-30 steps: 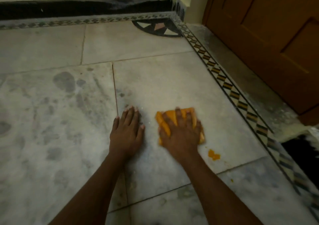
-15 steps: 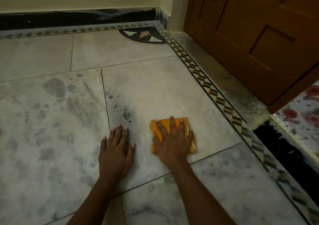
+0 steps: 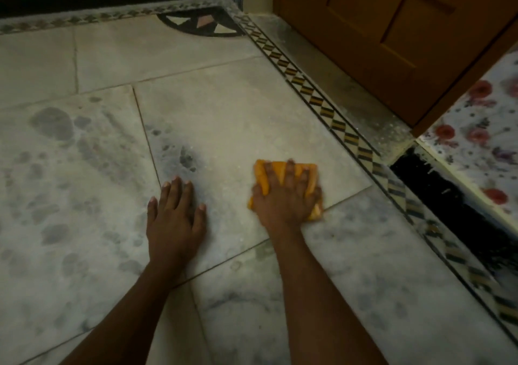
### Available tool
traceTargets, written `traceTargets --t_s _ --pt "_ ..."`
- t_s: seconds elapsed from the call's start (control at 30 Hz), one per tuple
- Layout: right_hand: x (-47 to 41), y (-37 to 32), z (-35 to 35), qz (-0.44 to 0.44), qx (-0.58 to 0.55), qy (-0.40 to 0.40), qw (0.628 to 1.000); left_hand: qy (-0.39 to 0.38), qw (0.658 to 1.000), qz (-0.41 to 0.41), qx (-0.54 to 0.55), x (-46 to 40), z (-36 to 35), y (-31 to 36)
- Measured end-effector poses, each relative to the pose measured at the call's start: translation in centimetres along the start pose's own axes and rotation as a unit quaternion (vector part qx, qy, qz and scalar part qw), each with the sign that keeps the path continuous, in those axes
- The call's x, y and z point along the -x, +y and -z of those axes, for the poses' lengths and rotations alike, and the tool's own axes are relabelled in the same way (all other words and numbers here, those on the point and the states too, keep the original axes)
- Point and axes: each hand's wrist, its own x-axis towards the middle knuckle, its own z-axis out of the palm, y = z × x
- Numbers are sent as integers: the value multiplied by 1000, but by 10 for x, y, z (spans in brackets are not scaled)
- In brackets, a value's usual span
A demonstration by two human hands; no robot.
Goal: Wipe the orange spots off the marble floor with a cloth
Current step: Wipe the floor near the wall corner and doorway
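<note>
Orange folded cloth (image 3: 280, 168) lies on pale grey marble floor (image 3: 238, 123), near a patterned border strip (image 3: 340, 126). Right hand (image 3: 286, 199) presses it flat, fingers spread. Left hand (image 3: 176, 213) rests open-palmed on floor, left of it.

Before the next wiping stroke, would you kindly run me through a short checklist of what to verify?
1. Cloth under the right hand: ok, spread fingers press it flat on the marble floor.
2. Left hand braced: ok, flat on the floor, apart from the cloth.
3. Orange spots in view: cannot tell; none shows, but the cloth and hand hide the floor beneath.
4. Room to stroke forward: ok, bare marble ahead of the cloth.
5. Clearance from the patterned border: ok, the cloth lies apart from it.
</note>
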Motion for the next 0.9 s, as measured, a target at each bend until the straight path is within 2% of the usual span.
traceTargets --t_s 0.07,0.13,0.23,0.27,0.33,0.4,0.53,0.63,0.73,0.8,0.9 --pt "43 8 -12 76 -1 59 995 -1 1000 2 0 5 2 1" --pt "87 37 -17 83 -11 108 991 4 1000 2 4 13 3 3" --pt "86 86 -6 -28 4 123 992 1 1000 -10 7 22 4 6" --pt "75 93 -1 -67 20 105 992 -3 1000 -13 3 26 3 5" --pt "51 86 8 -133 -5 53 990 -3 1000 -13 -8 30 1 3" --pt "45 67 4 -156 -38 49 986 -7 1000 -11 -4 32 0 1" --pt "103 35 -22 -70 -29 133 988 -9 1000 -10 4 34 -1 7" --pt "141 44 -31 -20 -14 147 989 -19 1000 -20 -3 45 6 4" --pt "99 61 -19 -109 -5 136 985 -19 999 -32 -23 72 14 -6" --pt "47 51 -4 -173 -30 78 981 -9 999 -15 -42 87 13 -13" --pt "0 27 0 -163 -35 45 985 0 1000 3 -31 89 16 -15"
